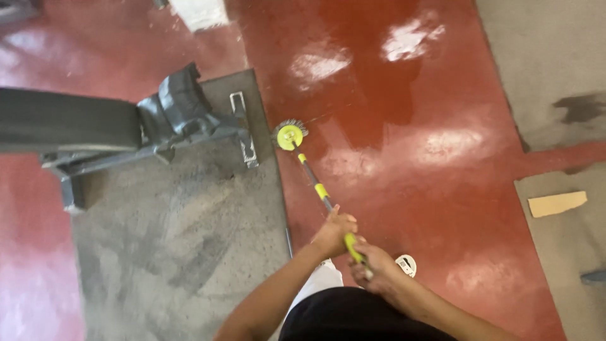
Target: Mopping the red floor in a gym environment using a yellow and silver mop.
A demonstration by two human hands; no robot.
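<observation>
Both hands, left hand and right hand, grip closed around a long-handled brush whose head could slip on the wet glossy red floor and strike the nearby bench frame

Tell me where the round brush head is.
The brush head rests on the red floor at upper centre, beside the grey mat's right edge.

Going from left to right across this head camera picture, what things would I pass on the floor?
Grey metal bench frame → grey mat → round yellow-green scrub brush head → left hand and right hand, both gripping the brush pole → wet red floor → piece of cardboard.
</observation>
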